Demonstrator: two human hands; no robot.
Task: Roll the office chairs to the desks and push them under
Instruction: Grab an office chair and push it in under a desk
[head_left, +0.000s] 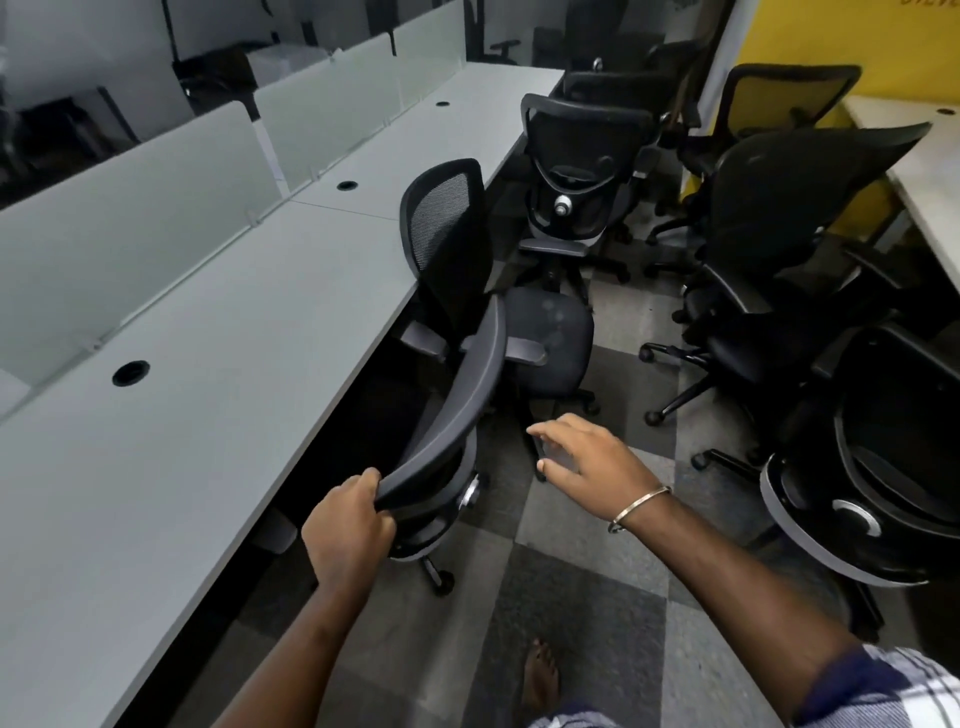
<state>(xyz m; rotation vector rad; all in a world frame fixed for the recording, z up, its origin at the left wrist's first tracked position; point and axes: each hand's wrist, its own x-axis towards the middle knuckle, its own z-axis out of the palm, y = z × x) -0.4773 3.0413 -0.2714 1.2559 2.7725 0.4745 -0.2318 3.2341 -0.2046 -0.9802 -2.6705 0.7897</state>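
Left grip (349, 525) curled tight, arm extended; right grip (587, 456) spread, hovering.

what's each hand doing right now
Left hand: grips the top edge of the nearest chair's backrest.
Right hand: open, fingers spread, holding nothing.

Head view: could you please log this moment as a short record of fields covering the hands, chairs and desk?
left hand: left hand grips the top edge of the nearest chair
right hand: right hand open, over the floor, holding nothing
nearest chair: beside the long grey desk, backrest still out
next chair: mesh chair at the desk edge, seat sticking out
other chairs: cluster of black chairs on the right
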